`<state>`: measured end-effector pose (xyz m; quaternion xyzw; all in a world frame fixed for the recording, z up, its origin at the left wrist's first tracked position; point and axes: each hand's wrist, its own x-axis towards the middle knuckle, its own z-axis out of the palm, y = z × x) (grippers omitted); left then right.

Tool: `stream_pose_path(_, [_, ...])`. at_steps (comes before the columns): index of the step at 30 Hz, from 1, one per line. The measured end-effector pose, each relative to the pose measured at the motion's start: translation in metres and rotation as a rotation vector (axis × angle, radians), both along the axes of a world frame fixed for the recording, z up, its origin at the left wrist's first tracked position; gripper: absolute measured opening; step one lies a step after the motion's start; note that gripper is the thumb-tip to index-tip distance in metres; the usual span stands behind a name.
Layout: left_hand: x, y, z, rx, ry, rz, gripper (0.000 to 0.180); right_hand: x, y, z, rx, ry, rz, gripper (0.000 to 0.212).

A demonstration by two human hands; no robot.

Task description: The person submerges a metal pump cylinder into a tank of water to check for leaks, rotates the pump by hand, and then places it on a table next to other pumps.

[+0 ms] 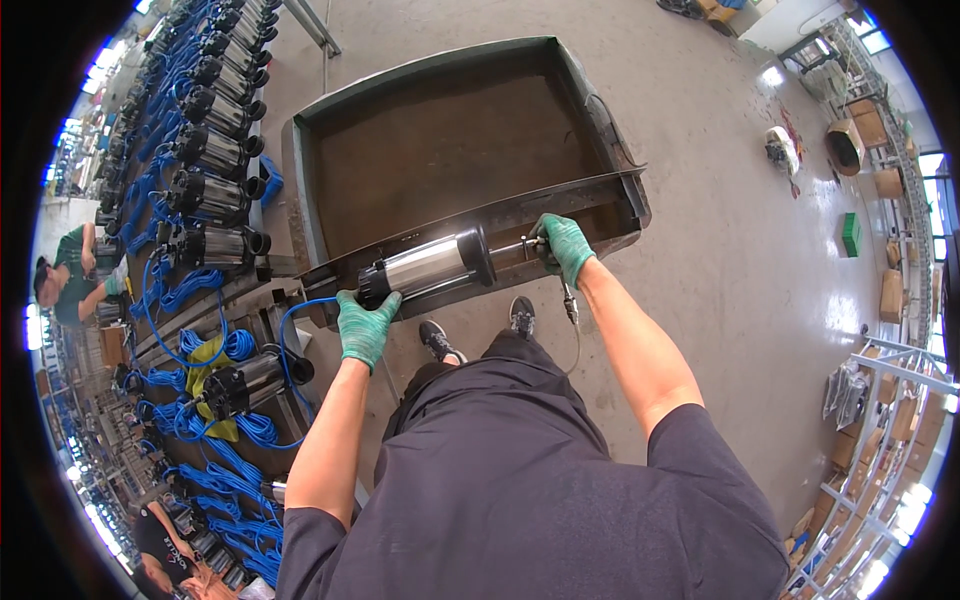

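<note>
A shiny steel cylindrical pump point(425, 265) with black ends lies across the front ledge point(590, 240) of a large metal tank with brown liquid in it. Gloved in green, my left hand point(366, 325) grips the pump's black left end, thumb and fingers around it. From that end a blue cable point(310, 303) runs off to the left. At the other end, my right hand point(566, 243) is closed on a metal air fitting point(531, 243) that meets the pump's right end. A thin hose point(577, 340) with a metal connector point(570, 303) hangs below this hand.
To the left, several similar pumps point(218, 195) stand in a row beside coiled blue cables point(235, 480). One more pump point(245, 385) lies nearer on the bench. Two other people work at the far left. Metal shelving point(900, 370) with boxes and a green crate point(851, 234) are at right.
</note>
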<state>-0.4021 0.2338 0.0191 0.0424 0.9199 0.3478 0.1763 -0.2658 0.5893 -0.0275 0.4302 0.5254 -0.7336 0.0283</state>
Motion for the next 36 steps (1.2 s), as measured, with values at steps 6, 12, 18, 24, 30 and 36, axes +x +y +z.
stream_pose_path(6, [-0.001, -0.001, -0.007, 0.037, 0.038, -0.001, 0.068, -0.002, -0.002, 0.0, -0.051, 0.0, -0.032, 0.028])
stream_pose_path(12, [0.001, 0.001, -0.005, 0.07, 0.007, 0.012, 0.066, -0.003, -0.007, -0.003, -0.019, -0.034, -0.09, 0.026])
stream_pose_path(18, [-0.003, -0.007, -0.028, 0.141, -0.003, 0.018, 0.064, 0.016, 0.01, -0.002, -0.163, 0.122, 0.04, 0.018])
stream_pose_path(24, [0.003, -0.004, -0.023, 0.16, 0.032, 0.02, 0.064, 0.057, 0.079, 0.014, 0.343, 0.138, 0.215, 0.026])
stream_pose_path(30, [0.005, -0.001, -0.023, 0.217, -0.003, 0.048, 0.061, 0.056, 0.178, 0.007, 1.265, -0.681, 0.579, 0.028])
stream_pose_path(36, [0.009, -0.007, -0.015, 0.18, 0.044, 0.057, 0.063, 0.012, 0.19, 0.009, 1.239, -0.71, 0.648, 0.036])
